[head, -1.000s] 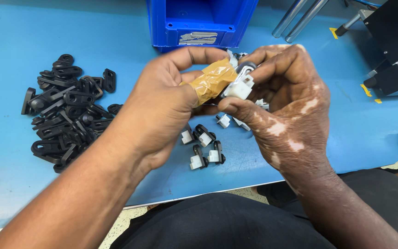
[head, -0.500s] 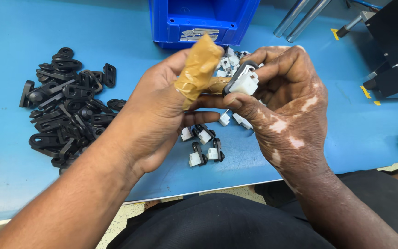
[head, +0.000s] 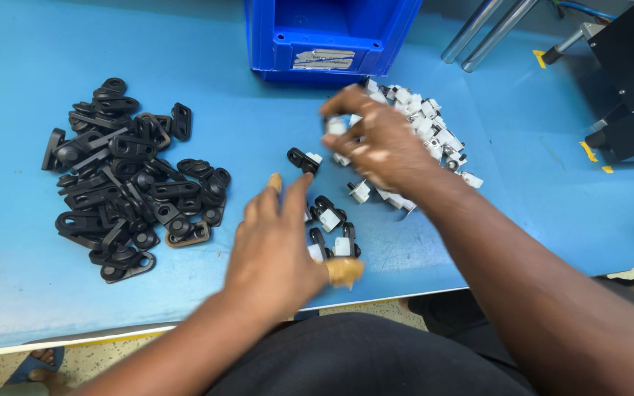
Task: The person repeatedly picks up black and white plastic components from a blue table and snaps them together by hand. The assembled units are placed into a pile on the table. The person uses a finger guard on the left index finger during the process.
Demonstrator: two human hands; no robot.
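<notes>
Now our left hand hovers flat, fingers spread and holding nothing, just above the small black-and-white assembled pieces on the blue surface; our right hand – blurred – pinches one white part between its fingertips, beside the heap of white parts; the pile of black brackets lies well to the left; the blue bin stands behind.

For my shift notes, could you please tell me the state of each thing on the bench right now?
Left hand: open, hovering above assembled pieces, holding nothing.
Right hand: pinching a white clip.
Black brackets: loose heap.
White clips pile: loose heap.
Assembled pieces: lying scattered.
Blue bin: upright, open-topped.
</notes>
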